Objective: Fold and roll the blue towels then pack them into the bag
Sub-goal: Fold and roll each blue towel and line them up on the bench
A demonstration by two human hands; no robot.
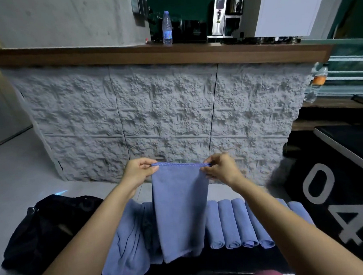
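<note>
Left hand: the left hand [139, 171] pinches the top left corner of the held towel [180, 211] between thumb and curled fingers.
Right hand: the right hand [221, 169] pinches the top right corner the same way, so the stitched upper hem is stretched straight between the two hands.
Held towel: blue, folded to a narrow panel, hanging upright in the air in front of the person; its lower edge hangs in front of the table [225, 263], and whether it touches the table cannot be told.
Rolled towels: a row of rolled towels [240, 224] lies side by side on the table just right of the held towel, rolled ends towards the person; the right forearm crosses over the row and hides part of it.
Loose towels: a heap of unrolled loose towels [129, 234] lies on the table to the left, partly behind the held towel.
Bag: the black bag [44, 232] sits at the far left, next to the loose towels, soft and slumped; whether it is open cannot be told.
Table: dark surface, with a large white "04" [337, 202] painted at the right.
Background: a rough stone-textured counter front [154, 117] with a wooden top [151, 52]; a water bottle [167, 28] stands on the top, and a bottle with an orange label [318, 81] stands at the far right.
</note>
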